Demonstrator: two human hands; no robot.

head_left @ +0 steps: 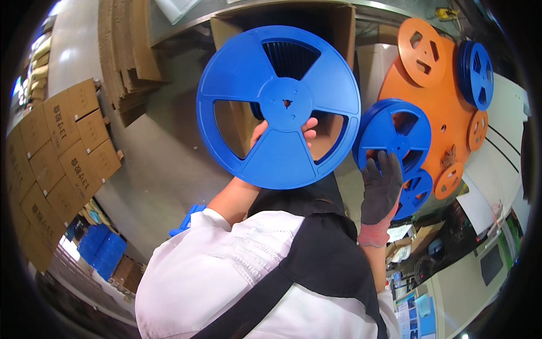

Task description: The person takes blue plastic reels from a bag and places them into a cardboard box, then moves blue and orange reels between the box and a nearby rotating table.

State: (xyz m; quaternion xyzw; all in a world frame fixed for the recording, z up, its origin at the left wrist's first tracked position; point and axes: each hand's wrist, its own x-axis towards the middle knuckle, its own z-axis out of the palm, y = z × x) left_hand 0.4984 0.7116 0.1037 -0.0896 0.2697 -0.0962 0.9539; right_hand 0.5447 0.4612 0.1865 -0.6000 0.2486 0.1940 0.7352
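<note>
In front of my body, over the cardboard box (351, 39), a large blue plastic reel (282, 161) is held up, broad face toward me. My bare left hand (258, 134) grips it from behind; fingertips show through its side openings, and the palm is hidden. Off to the right, my right hand (381, 189), in a dark grey and pink glove, has its fingers stretched out in front of a stack of blue reels (419, 127). Whether it touches them I cannot tell. That stack sits at the near edge of an orange round plate (418, 101).
More blue reels (480, 76) and smaller orange discs (420, 53) stand around the orange plate. Flattened cardboard (121, 56) leans at the upper left. Stacked cartons (59, 147) fill the far left. A machine cabinet (471, 282) is at the lower right.
</note>
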